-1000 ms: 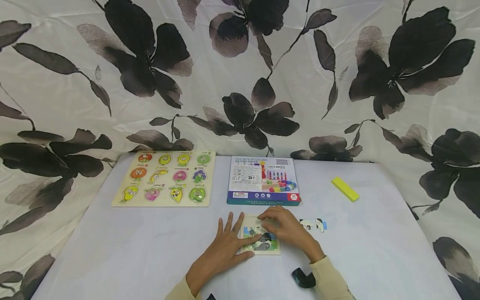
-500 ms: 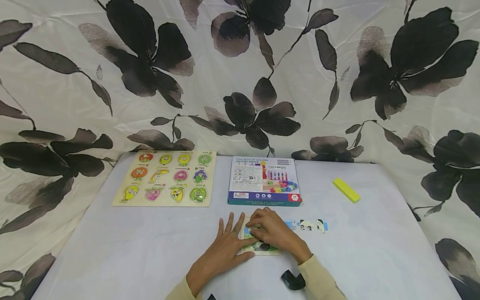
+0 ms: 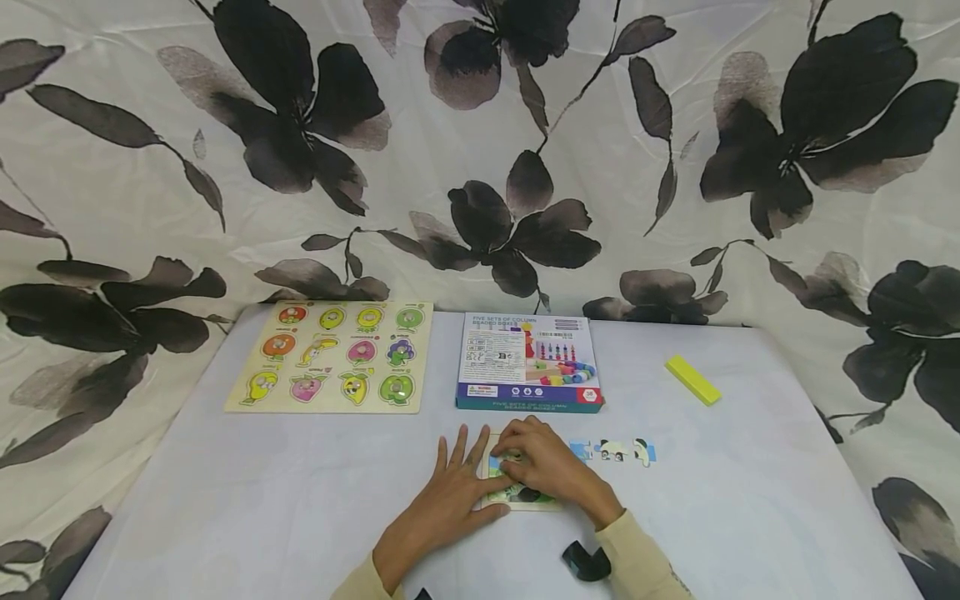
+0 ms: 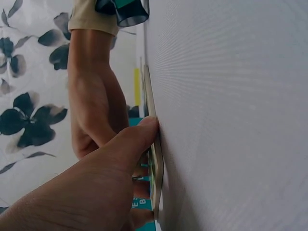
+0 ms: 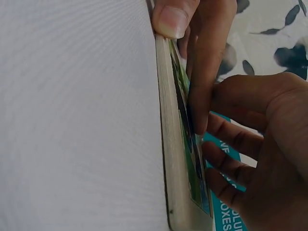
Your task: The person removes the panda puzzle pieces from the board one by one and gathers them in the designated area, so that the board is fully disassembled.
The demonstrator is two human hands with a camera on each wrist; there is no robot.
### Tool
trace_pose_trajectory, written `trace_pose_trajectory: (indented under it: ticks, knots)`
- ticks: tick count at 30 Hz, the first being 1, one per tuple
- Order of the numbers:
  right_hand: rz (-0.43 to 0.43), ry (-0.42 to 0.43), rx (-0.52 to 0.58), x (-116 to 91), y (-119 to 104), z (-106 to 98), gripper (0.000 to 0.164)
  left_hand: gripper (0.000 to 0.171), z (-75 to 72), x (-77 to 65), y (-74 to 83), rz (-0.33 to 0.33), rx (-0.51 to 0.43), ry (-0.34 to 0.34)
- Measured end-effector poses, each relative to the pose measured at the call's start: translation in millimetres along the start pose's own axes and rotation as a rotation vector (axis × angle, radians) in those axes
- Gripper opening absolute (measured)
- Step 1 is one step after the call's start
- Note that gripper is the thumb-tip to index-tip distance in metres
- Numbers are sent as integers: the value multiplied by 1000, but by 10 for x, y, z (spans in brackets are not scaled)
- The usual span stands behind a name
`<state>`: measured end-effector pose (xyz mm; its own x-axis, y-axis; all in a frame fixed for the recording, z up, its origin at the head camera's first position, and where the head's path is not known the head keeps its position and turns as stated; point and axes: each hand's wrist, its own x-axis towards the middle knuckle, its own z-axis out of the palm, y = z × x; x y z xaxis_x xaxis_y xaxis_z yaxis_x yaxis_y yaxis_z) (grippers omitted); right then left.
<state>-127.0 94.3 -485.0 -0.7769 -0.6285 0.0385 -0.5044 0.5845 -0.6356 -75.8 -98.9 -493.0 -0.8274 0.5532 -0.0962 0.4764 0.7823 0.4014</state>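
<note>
Faces a white cloth curtain with black flowers point(image 3: 480, 150) across a white-covered table point(image 3: 262, 517). Has a cream board of bright fruit shapes point(image 3: 337, 367) far left, then a flat white-and-purple cardboard box point(image 3: 525, 362). Touches, with the left hand point(image 3: 447, 497), straight-fingered, spread and gripping nothing, and the right hand point(image 3: 547, 462), curled (cannot tell whether gripping anything), a pale wooden picture puzzle board point(image 3: 536, 506) before the box. Has a bright yellow bar point(image 3: 693, 380) farther right and, beside the right hand, flat blue, white and black puzzle pieces point(image 3: 613, 451).
</note>
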Motion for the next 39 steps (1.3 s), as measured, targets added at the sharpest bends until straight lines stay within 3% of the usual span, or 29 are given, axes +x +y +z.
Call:
trace_pose_trajectory:
  ticks: [13,27,39]
  knots:
    - [1,-17,153,-54,37,-58,21,46,15,-18,-3,12,4,11]
    - [-22,-68,180,-54,79,-112,30,45,26,-20,29,-6,4,23]
    - [-32,-50,169,-48,84,-100,30,44,18,-25,47,3,13,24]
